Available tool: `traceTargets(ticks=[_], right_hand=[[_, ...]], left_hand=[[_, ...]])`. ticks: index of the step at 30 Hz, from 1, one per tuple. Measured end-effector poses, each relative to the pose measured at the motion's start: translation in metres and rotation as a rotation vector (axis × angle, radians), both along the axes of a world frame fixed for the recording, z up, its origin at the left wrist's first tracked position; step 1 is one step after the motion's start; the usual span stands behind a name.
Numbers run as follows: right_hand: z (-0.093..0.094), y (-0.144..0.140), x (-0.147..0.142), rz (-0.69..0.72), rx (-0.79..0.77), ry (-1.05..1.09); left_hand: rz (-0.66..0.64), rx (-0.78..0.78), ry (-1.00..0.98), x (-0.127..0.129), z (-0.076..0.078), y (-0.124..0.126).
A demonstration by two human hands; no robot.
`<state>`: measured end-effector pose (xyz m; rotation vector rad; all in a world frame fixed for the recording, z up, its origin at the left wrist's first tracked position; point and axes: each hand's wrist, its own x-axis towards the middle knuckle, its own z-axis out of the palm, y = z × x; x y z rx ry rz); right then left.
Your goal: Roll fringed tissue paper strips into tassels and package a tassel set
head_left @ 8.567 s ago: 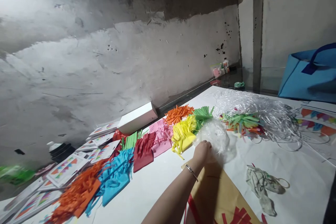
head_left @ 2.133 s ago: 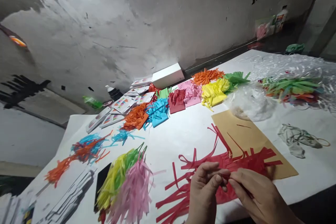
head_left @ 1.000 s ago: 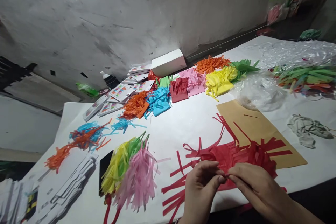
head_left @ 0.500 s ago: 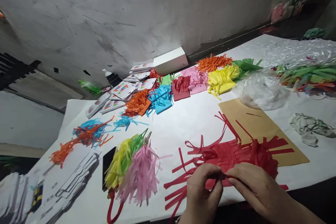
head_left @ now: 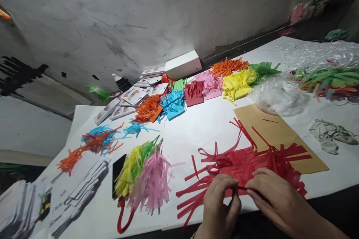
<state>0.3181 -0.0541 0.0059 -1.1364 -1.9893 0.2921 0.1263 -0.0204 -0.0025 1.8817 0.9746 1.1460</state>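
Observation:
Red fringed tissue paper point(head_left: 238, 164) lies spread near the front edge of the table, its cut strips fanning out to both sides. Over its front edge, my left hand point(head_left: 221, 201) pinches the middle of the paper, which is rolled thin there. My right hand point(head_left: 275, 194) grips the same rolled part a short way to the right, thumb and fingers pressed together. A short dark red twist shows between the two hands. To the left lie a pink tassel point(head_left: 151, 183) and a yellow and green tassel point(head_left: 131, 168), with a red cord loop point(head_left: 125, 220) below.
Fringed paper bundles, such as a blue one point(head_left: 172, 106) and a yellow one point(head_left: 238, 84), line the back beside a white box point(head_left: 183, 64). A brown envelope point(head_left: 303, 149), clear plastic point(head_left: 280, 95) and a crumpled cloth point(head_left: 331, 134) are right. Stacked white packets point(head_left: 81, 190) stand left.
My hands have drawn slightly apart, so more of the rolled red paper shows between them. The right side of the red fringe has shifted a little toward the front.

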Motion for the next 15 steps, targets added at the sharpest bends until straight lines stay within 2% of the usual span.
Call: traceTargets(ticks=[2,4,7,9,11,13,15], right_hand=[[-0.001,-0.003,-0.002,-0.003,0.002,0.005],[-0.001,-0.005,-0.007,0.015,-0.01,-0.012],[-0.002,-0.007,-0.013,0.029,-0.026,-0.047],[-0.005,-0.006,-0.012,0.047,-0.041,-0.058],[-0.013,-0.005,-0.006,0.007,-0.039,-0.082],[-0.023,-0.004,0.004,-0.132,-0.023,-0.093],[-0.036,-0.004,0.012,-0.254,-0.006,-0.078]], left_hand=[[-0.112,-0.119,0.057,-0.003,0.005,0.002],[-0.177,-0.169,0.104,-0.006,0.006,0.002],[-0.165,-0.138,0.12,-0.013,0.003,-0.001],[-0.113,-0.128,0.08,-0.023,0.002,-0.004],[0.073,-0.132,-0.002,-0.043,0.005,-0.002],[0.414,-0.082,-0.083,-0.074,0.013,0.005],[0.789,0.092,-0.107,-0.114,0.022,0.018]])
